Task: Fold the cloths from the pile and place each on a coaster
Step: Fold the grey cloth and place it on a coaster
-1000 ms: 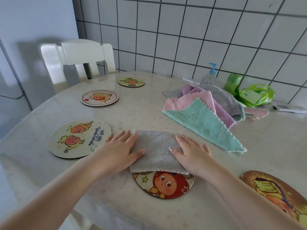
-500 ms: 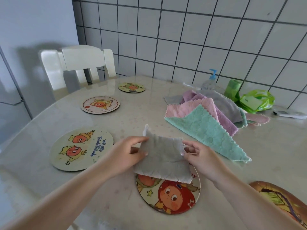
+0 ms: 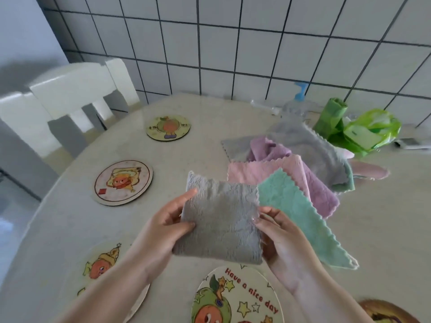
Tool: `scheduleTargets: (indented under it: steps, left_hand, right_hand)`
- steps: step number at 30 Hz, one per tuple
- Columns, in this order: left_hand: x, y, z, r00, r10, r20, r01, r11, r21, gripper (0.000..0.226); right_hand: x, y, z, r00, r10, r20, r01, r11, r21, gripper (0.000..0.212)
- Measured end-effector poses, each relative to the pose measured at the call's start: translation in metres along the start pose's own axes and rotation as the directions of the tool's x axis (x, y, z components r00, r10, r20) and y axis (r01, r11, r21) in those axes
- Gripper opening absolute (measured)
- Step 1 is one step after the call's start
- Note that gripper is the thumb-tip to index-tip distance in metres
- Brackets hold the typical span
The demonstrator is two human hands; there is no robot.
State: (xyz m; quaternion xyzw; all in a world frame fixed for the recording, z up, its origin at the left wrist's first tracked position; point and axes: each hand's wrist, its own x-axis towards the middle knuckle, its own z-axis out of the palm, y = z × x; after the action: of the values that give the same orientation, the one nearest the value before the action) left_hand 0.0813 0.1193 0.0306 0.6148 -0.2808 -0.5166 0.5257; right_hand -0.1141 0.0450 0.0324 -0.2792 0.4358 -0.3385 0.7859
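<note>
L fingers (image 3: 186, 226) were curled round the left edge of the folded grey cloth (image 3: 221, 220), thumb on top, the rest underneath. R fingers (image 3: 268, 212) pinched its right edge the same way. So both hands, left hand (image 3: 161, 231) & right hand (image 3: 284, 243), gripped 1 cloth btwn them, lifted off the worktop (image 3: 70, 217), its face tilted toward the camera. It hung above the far rim of the nearest coaster (image 3: 235, 297), the one printed "Have a nice day", not touching it as far as could be told.

Coasters counted: 5 round ones w/ cartoon prints, plus part of a 6th. Nearest one under the hands; one to its left (image 3: 100, 266), partly covered by the left forearm; one further back left (image 3: 123, 181); a smaller one farthest back (image 3: 168, 127); a sliver of a darker one at the bottom right corner (image 3: 387, 311). None carried a cloth.

Pile (image 3: 303, 164) lay right of the held cloth, on the worktop: approx 5 cloths visible, overlapping. 1 teal on top nearest (image 3: 300, 220), 1 pink (image 3: 251, 171), 1 purple (image 3: 270, 150), 1 grey at the back (image 3: 310, 145), & a pink edge poking out far right (image 3: 370, 172). Exact count unclear, layers hid each other.

Behind the pile by the tiled wall (image 3: 233, 43): 1 pump bottle w/ blue top (image 3: 299, 89), 1 green roll (image 3: 331, 115), 1 green plastic bag (image 3: 370, 129). 1 white chair (image 3: 70, 94) stood at the worktop's far left.
</note>
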Motion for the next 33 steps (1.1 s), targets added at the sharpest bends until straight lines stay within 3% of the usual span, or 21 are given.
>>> scheduleTargets:
  steps: [5, 12, 15, 19, 27, 33]
  left_hand:
    - [-0.021, 0.046, -0.009, 0.991, -0.087, -0.101, 0.083, 0.995, -0.046, 0.050]
    - [-0.025, 0.068, -0.056, 0.984, -0.106, -0.142, 0.089, 0.988, -0.123, 0.041]
    - [-0.015, 0.069, -0.091, 0.987, -0.119, -0.112, 0.100, 0.981, -0.165, 0.039]
    - [0.018, 0.076, -0.153, 0.990, -0.128, -0.066, 0.116, 0.980, -0.162, 0.031]
    - [0.103, 0.092, -0.238, 0.976, -0.132, 0.175, 0.119, 0.989, 0.083, 0.034]
    - [0.171, 0.096, -0.246, 0.965, -0.113, 0.236, 0.075, 0.983, 0.165, 0.039]
  right_hand:
    - [-0.021, -0.024, 0.039, 0.998, 0.061, 0.006, -0.061, 0.998, -0.018, 0.030]
    - [-0.027, -0.017, 0.097, 1.000, -0.004, 0.010, 0.005, 0.991, -0.131, 0.027]
    - [-0.016, -0.004, 0.125, 1.000, -0.027, -0.008, 0.025, 0.988, -0.153, 0.028]
    - [0.007, 0.021, 0.175, 1.000, 0.017, -0.018, -0.018, 0.999, -0.030, 0.024]
    - [0.050, 0.068, 0.255, 0.991, 0.057, -0.124, -0.051, 0.997, 0.051, 0.017]
    - [0.104, 0.063, 0.274, 0.939, -0.183, -0.292, 0.074, 0.934, -0.349, 0.031]
